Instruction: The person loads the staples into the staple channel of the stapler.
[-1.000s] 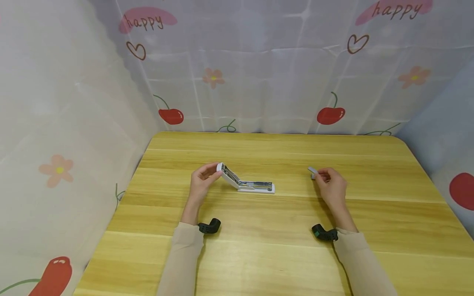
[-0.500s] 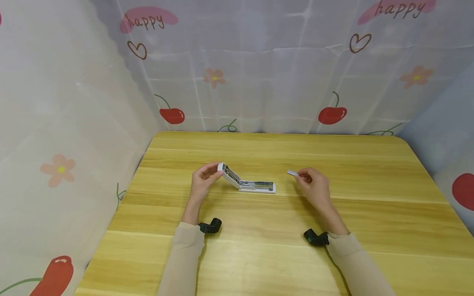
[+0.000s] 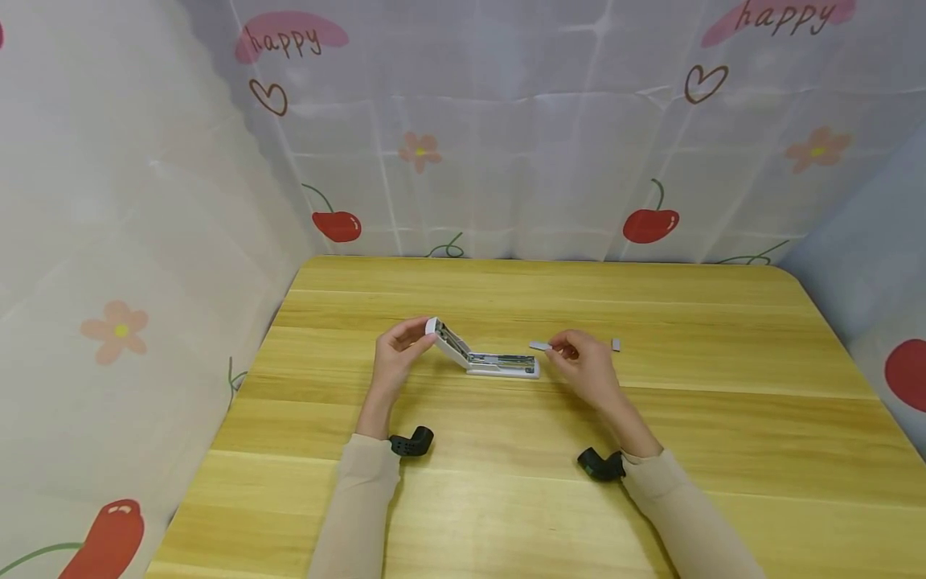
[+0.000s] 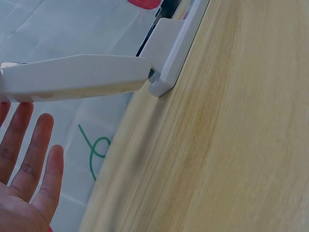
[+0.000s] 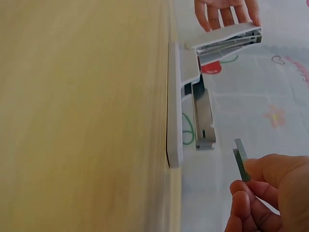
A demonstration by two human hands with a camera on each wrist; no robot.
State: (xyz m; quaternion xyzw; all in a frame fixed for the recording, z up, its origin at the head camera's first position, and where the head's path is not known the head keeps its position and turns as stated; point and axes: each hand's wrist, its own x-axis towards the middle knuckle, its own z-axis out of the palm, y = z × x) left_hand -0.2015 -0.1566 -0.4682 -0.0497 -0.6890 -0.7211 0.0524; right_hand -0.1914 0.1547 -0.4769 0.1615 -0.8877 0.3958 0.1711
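Observation:
A white stapler [image 3: 504, 371] lies on the table, its top arm swung up to the left and its metal staple channel [image 5: 205, 116] exposed. My left hand [image 3: 396, 354] pinches the raised end of that arm. In the left wrist view several fingers [image 4: 34, 164] extend below the arm, and the thumb is out of sight. Between thumb and fingertips, my right hand [image 3: 587, 368] pinches a short grey strip of staples [image 5: 241, 161]. The strip is apart from the stapler, just off the channel's free end.
A second small grey piece [image 3: 616, 344] lies on the wooden table [image 3: 463, 466] to the right of my right hand. Printed curtains [image 3: 499, 161] hang behind and beside the table. A black wrist camera [image 3: 412, 441] sits at each cuff.
My right hand has moved left with the staple strip, close to the stapler. The small grey piece on the table has come into view behind it. My left hand and the stapler have stayed put.

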